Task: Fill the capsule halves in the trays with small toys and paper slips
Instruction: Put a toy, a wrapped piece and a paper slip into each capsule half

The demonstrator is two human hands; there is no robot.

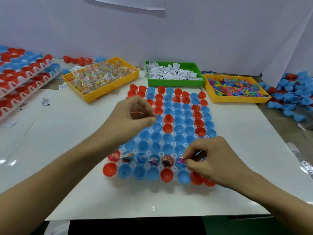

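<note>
**Second row of the tray half filled**

Our tray of capsule halves (171, 131) sits mid-surface; we judge the toy step is in hand, six cups in the second-nearest row already loaded. Our right hand (211, 160) pinches a pink toy (180, 160) at the sixth cup. Our left hand (133, 116) hovers curled around small packets. Next, the neighbouring cup needs a piece, and the green bin of paper slips (174, 73) waits beyond.

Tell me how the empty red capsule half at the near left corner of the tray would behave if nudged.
The red capsule half looks like thin hollow plastic, so probably very light. Its rounded bottom would likely rock or roll once out of the white tray. Seated in its socket, it should probably stay put.
</note>
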